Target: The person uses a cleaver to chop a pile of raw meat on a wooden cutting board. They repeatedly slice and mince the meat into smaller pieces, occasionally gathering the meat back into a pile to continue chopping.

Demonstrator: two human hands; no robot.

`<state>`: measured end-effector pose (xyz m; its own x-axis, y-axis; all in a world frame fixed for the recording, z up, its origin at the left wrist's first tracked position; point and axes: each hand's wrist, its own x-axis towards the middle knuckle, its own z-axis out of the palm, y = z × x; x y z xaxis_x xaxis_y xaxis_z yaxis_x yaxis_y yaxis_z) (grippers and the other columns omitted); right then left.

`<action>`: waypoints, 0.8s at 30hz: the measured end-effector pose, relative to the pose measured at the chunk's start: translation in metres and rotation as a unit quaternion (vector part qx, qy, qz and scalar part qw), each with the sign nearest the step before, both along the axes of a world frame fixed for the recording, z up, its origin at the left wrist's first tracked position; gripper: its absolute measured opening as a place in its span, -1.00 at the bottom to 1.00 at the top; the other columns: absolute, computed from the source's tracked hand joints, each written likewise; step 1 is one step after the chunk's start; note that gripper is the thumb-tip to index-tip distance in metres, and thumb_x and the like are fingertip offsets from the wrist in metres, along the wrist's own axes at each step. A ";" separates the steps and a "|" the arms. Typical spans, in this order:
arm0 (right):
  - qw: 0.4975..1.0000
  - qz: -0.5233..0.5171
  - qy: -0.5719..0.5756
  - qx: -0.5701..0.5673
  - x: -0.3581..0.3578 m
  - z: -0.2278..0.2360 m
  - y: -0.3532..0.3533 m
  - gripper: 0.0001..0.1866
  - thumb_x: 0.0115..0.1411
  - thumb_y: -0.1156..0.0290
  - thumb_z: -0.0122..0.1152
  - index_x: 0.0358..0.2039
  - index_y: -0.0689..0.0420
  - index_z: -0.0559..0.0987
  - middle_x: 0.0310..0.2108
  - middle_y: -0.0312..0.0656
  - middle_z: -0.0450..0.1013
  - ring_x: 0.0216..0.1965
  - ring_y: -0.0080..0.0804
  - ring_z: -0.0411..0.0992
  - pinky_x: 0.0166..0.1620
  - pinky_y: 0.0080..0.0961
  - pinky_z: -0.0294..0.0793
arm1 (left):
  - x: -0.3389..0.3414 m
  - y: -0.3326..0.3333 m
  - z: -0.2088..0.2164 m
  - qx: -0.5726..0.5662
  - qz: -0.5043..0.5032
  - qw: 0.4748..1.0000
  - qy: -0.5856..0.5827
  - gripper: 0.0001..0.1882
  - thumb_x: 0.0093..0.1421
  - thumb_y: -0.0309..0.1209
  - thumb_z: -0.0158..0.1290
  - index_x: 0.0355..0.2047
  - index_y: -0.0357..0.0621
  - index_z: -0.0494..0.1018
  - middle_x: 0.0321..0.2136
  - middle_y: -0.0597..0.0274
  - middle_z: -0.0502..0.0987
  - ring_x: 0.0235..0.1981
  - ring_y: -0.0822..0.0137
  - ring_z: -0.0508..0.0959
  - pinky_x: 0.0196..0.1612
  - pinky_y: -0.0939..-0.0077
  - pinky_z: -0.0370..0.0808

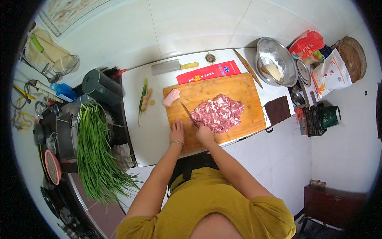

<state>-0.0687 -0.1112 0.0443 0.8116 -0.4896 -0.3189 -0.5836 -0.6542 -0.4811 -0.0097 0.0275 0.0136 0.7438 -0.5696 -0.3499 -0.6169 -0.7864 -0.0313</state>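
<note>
My right hand (205, 134) grips a kitchen knife (189, 114), its dark blade slanting up and left beside a pile of chopped pink and white meat (219, 113). The meat is spread on a wooden cutting board (242, 91). Flat on the board's near left part rests my left hand (177, 132), fingers stretched out, holding nothing. A pale pink slab (171, 97), perhaps pork skin or fat, lies at the board's left edge. The knife's handle is hidden in my fist.
Behind the board are a cleaver (171, 67) and a red packet (209, 72). Ginger (146, 98) and a scallion (142, 99) lie left on the white counter. Long green chives (95, 155) overhang the sink. A steel bowl (287, 55) with dough (273, 71) stands back right.
</note>
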 end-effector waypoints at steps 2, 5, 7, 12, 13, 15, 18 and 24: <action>1.000 0.006 0.021 0.011 0.009 0.044 0.002 -0.77 0.03 0.39 0.00 -0.32 0.25 0.39 -0.48 0.21 0.42 -0.36 0.17 0.42 -0.28 -0.02 0.39 | -0.004 0.003 -0.002 -0.020 0.013 1.000 0.006 -0.43 0.17 -0.40 -0.22 0.20 -0.15 -0.03 0.22 0.03 -0.09 0.19 0.06 0.03 0.13 0.37 0.19; 0.998 -0.033 -0.017 0.052 0.015 0.093 0.009 -0.76 0.03 0.38 0.01 -0.29 0.22 0.40 -0.47 0.22 0.42 -0.36 0.17 0.42 -0.27 -0.02 0.39 | -0.005 -0.001 0.001 0.000 0.005 1.000 -0.014 -0.42 0.16 -0.39 -0.21 0.20 -0.15 -0.05 0.22 0.04 -0.09 0.20 0.06 0.02 0.12 0.38 0.20; 0.999 -0.027 -0.018 0.008 0.008 0.053 0.011 -0.77 0.04 0.36 0.02 -0.30 0.21 0.40 -0.50 0.20 0.42 -0.40 0.18 0.42 -0.31 -0.04 0.41 | -0.005 -0.004 0.021 0.008 0.002 1.000 0.005 -0.41 0.16 -0.38 -0.21 0.20 -0.15 -0.06 0.22 0.04 -0.09 0.20 0.05 0.02 0.12 0.38 0.19; 1.000 0.009 0.012 -0.012 0.004 0.042 0.002 -0.79 0.06 0.40 -0.07 -0.30 0.21 0.38 -0.50 0.19 0.44 -0.40 0.12 0.44 -0.27 -0.04 0.40 | -0.002 0.002 -0.010 0.002 0.006 1.000 -0.006 -0.25 0.01 -0.32 -0.05 0.20 -0.16 -0.07 0.22 0.01 -0.11 0.20 0.05 0.01 0.15 0.37 0.16; 0.999 -0.018 -0.027 -0.023 0.003 0.049 0.001 -0.71 0.07 0.28 0.01 -0.32 0.25 0.41 -0.57 0.17 0.42 -0.46 0.18 0.42 -0.36 -0.07 0.43 | -0.005 0.002 -0.012 0.004 0.009 1.000 -0.006 -0.06 -0.13 -0.25 0.13 0.21 -0.17 -0.12 0.23 0.00 -0.13 0.21 0.04 -0.02 0.17 0.37 0.12; 0.997 -0.052 -0.064 -0.002 0.006 0.065 0.002 -0.68 0.08 0.25 0.02 -0.31 0.27 0.41 -0.58 0.18 0.42 -0.46 0.18 0.42 -0.37 -0.05 0.42 | -0.003 0.000 -0.011 0.008 0.008 1.000 -0.011 0.11 -0.25 -0.20 0.28 0.21 -0.17 -0.16 0.23 -0.02 -0.15 0.21 0.04 -0.04 0.19 0.37 0.09; 0.999 -0.023 -0.014 -0.044 -0.008 -0.001 -0.002 -0.64 0.09 0.20 0.03 -0.31 0.29 0.40 -0.59 0.19 0.41 -0.46 0.18 0.42 -0.38 -0.04 0.41 | -0.008 0.001 -0.024 -0.013 -0.013 0.997 -0.079 0.10 -0.24 -0.19 0.27 0.21 -0.17 -0.16 0.23 -0.01 -0.15 0.20 0.04 -0.02 0.18 0.37 0.11; 0.999 -0.020 -0.040 -0.002 0.011 0.060 -0.008 -0.63 0.11 0.17 0.03 -0.31 0.29 0.41 -0.58 0.20 0.41 -0.45 0.17 0.42 -0.39 -0.04 0.40 | -0.008 0.005 -0.063 -0.077 -0.011 0.976 -0.205 -0.01 -0.21 -0.24 0.15 0.21 -0.17 -0.11 0.23 0.01 -0.13 0.19 0.05 0.02 0.16 0.34 0.14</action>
<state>-0.0575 -0.1196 0.1041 0.8142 -0.5230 -0.2521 -0.5692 -0.6330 -0.5248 -0.0172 0.0327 -0.0496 0.7904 -0.6091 0.0653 -0.5941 -0.7883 -0.1601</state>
